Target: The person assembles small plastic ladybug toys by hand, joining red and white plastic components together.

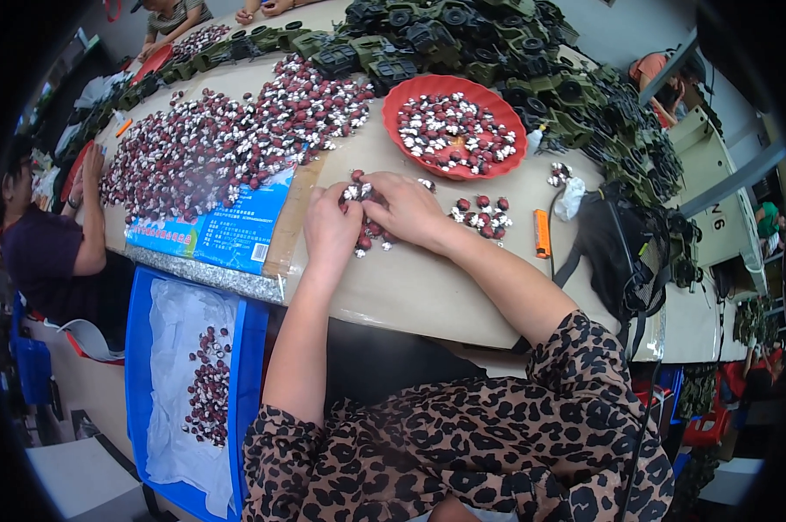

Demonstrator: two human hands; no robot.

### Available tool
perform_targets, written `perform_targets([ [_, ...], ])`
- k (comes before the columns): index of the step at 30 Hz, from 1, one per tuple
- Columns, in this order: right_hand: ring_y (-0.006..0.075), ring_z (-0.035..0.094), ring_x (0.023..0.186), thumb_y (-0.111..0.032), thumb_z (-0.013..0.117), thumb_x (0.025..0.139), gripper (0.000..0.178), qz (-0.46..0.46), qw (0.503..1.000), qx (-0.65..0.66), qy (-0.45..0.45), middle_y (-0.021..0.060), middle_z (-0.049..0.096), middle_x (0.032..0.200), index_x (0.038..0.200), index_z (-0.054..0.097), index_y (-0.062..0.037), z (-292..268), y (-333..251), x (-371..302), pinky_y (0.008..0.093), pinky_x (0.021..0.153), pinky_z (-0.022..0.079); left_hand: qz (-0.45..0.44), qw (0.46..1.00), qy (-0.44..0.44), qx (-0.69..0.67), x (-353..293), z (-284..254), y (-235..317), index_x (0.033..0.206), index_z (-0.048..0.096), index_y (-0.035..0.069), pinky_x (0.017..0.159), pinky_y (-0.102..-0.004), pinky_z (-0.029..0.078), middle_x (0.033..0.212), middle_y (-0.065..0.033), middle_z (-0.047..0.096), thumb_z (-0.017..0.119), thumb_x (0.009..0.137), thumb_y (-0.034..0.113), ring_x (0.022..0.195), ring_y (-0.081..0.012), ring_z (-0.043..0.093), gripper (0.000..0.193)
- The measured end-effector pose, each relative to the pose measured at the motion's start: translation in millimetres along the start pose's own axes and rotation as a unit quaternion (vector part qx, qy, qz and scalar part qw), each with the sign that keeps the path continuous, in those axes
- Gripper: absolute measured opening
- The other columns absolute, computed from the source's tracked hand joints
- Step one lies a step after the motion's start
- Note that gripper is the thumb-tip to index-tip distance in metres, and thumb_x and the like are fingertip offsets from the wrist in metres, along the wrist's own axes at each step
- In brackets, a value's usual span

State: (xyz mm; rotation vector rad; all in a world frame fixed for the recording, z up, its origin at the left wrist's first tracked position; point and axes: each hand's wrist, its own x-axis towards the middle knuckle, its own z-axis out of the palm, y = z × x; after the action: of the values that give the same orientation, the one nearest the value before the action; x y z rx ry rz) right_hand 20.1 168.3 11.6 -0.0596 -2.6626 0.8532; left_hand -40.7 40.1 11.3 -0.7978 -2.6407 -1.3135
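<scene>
My left hand [333,223] and my right hand [408,210] meet over the table, fingers bent in and closed. Between their fingertips is a small dark-red, black and white piece [354,190], its exact kind too small to make out. More such pieces [364,244] lie on the table just under my hands, partly covered by them. To the right of my right hand sits a little group of the same pieces [481,216]. Beyond my hands, a red scalloped bowl [516,155] holds many more of them.
A large heap of the pieces [227,143] covers the table's left, partly over blue printed cardboard [245,228]. Green toy vehicles [436,39] pile up behind. An orange lighter-like object [541,233] and black bag [623,248] lie right. A blue bin [249,357] stands below left; a person [53,226] sits left.
</scene>
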Motion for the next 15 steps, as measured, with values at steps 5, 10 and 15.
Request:
perform_targets([
  [5,0.0297,0.054,0.093,-0.02,0.052,0.077,0.03,-0.073,0.988,-0.045,0.127,0.0136,0.056,0.102,0.101,0.056,-0.0037,-8.2,-6.3,-7.9,0.0383,0.082,0.042,0.045,0.985,0.126,-0.111,-7.1,7.7,-24.5,0.098,0.056,0.002,0.053,-0.0301,0.044,0.08,-0.0095,0.05,0.052,0.073,0.007,0.06,-0.0186,0.052,0.026],
  [10,0.0296,0.06,0.065,-0.008,0.048,0.077,0.015,-0.012,0.973,-0.18,0.141,0.0116,0.059,0.078,0.087,0.057,-0.0019,-43.7,4.8,-15.1,0.037,0.055,0.049,-0.264,0.798,0.067,-0.538,-6.4,-24.3,-16.6,0.08,0.053,0.007,0.034,-0.0229,0.027,0.07,-0.0043,0.045,0.047,0.081,0.018,0.042,-0.0133,0.037,0.013],
  [15,0.027,0.06,0.064,-0.004,0.048,0.072,0.013,0.035,0.941,-0.336,-0.02,0.0147,0.058,0.073,0.082,0.054,0.0021,-37.7,-2.6,-21.6,0.0347,0.055,0.05,-0.29,0.511,-0.063,-0.807,-14.8,-44.2,-38.4,0.07,0.045,0.01,0.038,-0.0222,0.028,0.071,-0.0056,0.046,0.048,0.082,0.026,0.053,-0.0171,0.042,0.02],
])
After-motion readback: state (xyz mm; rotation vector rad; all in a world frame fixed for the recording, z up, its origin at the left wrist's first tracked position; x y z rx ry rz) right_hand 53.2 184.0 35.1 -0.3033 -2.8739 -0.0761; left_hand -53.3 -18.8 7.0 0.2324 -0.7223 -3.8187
